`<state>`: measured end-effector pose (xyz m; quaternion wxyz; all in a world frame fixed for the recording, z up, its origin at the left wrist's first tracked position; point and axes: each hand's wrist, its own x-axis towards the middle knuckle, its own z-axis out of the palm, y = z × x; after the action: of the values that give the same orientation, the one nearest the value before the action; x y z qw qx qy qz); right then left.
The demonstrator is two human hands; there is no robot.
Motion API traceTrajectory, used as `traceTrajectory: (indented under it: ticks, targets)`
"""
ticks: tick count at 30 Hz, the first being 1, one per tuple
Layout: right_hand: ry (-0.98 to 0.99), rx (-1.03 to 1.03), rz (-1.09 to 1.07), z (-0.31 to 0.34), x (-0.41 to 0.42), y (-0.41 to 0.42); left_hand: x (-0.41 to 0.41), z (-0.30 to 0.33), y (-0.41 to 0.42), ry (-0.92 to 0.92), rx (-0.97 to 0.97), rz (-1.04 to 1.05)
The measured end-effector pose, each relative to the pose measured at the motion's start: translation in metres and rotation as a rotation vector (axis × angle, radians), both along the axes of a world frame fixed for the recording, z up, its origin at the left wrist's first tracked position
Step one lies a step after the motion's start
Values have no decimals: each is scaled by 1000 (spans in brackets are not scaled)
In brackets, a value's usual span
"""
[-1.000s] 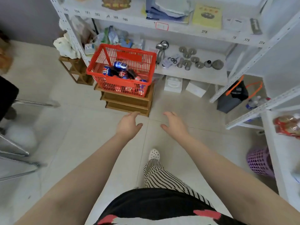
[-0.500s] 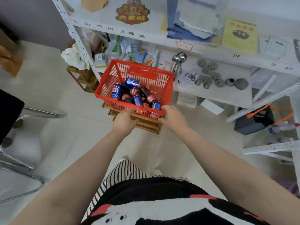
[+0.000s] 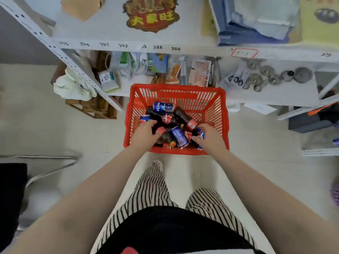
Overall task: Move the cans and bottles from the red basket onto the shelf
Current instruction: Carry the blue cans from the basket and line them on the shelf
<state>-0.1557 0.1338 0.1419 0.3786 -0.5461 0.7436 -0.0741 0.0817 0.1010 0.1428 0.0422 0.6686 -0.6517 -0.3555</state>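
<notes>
Both hands in red basket [image 3: 216,99], on cans [image 3: 178,136].

Cans [image 3: 178,136] and bottles [image 3: 181,114] lie in the basket [image 3: 222,114], on the floor before the shelf [image 3: 275,97]; 2 hands reach in.

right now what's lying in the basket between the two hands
In the head view, between the left hand and right hand lies a blue can tilted on dark cola bottles, all inside the red basket.
</notes>
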Motion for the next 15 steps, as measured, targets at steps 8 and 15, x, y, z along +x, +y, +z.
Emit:
traceTrajectory:
  ticks: [8, 15]
  targets:
    - [-50, 151, -129, -75, 23, -41, -5, -69, -86, 10, 70, -63]
    - [-62, 282, -116, -167, 28, -64, -34, -160, -125, 150, 302, 387]
